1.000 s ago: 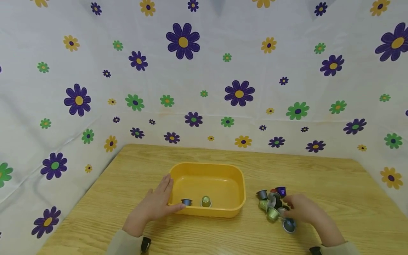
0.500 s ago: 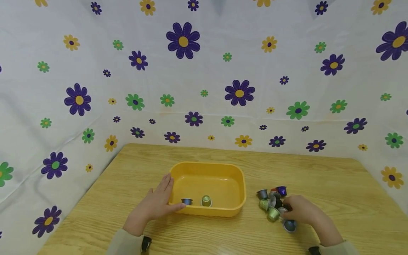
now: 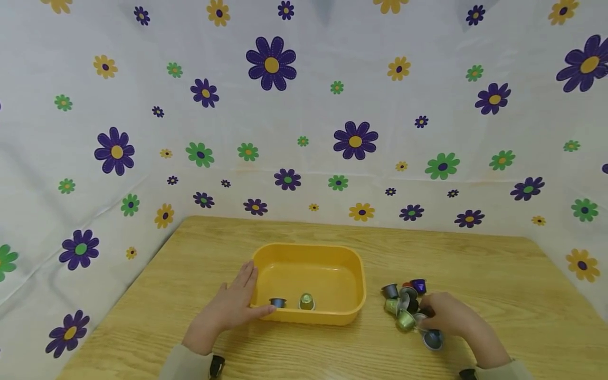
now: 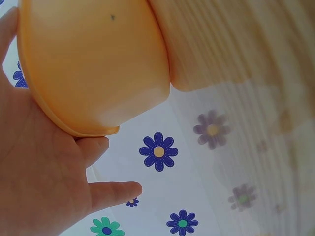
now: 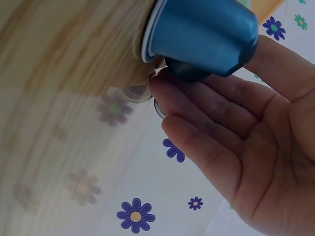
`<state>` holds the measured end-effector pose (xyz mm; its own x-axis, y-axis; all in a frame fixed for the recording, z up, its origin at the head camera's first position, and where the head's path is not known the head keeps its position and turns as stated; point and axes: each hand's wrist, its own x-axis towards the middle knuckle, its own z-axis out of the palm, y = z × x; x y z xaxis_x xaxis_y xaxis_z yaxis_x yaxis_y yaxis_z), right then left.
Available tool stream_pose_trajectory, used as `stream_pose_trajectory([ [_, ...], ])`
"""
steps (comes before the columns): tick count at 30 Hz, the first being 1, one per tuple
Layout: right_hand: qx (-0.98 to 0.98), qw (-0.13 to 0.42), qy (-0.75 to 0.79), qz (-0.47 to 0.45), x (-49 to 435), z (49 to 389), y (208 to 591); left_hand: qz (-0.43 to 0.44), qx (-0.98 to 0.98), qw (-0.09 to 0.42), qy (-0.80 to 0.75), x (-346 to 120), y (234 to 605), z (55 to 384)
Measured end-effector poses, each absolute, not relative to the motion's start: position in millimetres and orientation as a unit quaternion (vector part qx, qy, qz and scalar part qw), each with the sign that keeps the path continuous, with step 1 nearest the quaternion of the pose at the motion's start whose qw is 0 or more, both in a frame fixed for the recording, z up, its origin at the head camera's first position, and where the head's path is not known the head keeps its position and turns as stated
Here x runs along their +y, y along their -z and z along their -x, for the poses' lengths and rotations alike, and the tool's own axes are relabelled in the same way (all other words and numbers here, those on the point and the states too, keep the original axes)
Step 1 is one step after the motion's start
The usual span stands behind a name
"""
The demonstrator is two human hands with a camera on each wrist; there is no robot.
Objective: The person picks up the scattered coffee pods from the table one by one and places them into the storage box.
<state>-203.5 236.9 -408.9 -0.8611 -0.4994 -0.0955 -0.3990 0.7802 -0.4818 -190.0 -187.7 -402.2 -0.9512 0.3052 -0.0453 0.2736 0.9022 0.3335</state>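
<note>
My left hand (image 3: 225,309) lies against the left end of a yellow plastic tub (image 3: 358,303), fingers straight along its side and thumb on the front rim. Inside the tub are a blue coffee capsule (image 3: 278,303) and a green coffee capsule (image 3: 306,301). At the right, my right hand (image 3: 451,315) reaches into a heap of coffee capsules, thumb and index finger on either side of a dark capsule (image 5: 184,71); the fingertips are partly hidden. Close to the right wrist camera, a blue capsule (image 5: 202,34) lies on its side in front of the thumb.
The heap also includes a purple capsule (image 3: 419,286), a grey capsule (image 3: 390,290) and a light green capsule (image 3: 406,321). Everything stands on a wood-grain table (image 3: 214,243), with a flowered cloth (image 3: 304,105) hanging behind it and at both sides.
My right hand has lowered slightly into the heap, and its thumb and index finger have drawn closer around the dark capsule. The left hand and the tub have stayed put.
</note>
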Motion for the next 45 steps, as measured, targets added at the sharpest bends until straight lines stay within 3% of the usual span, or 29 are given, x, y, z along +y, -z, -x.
stream_pose_trajectory([
  [32, 0.949, 0.093, 0.231, 0.194, 230.1, 193.1, 376.6, -0.146, 0.975, 0.048, -0.16, -193.7, 404.0, 185.7],
  [45, 0.952, 0.035, 0.23, 0.2, 213.8, 186.7, 374.0, -0.155, 0.974, 0.043, -0.158, -189.2, 403.0, 189.8],
])
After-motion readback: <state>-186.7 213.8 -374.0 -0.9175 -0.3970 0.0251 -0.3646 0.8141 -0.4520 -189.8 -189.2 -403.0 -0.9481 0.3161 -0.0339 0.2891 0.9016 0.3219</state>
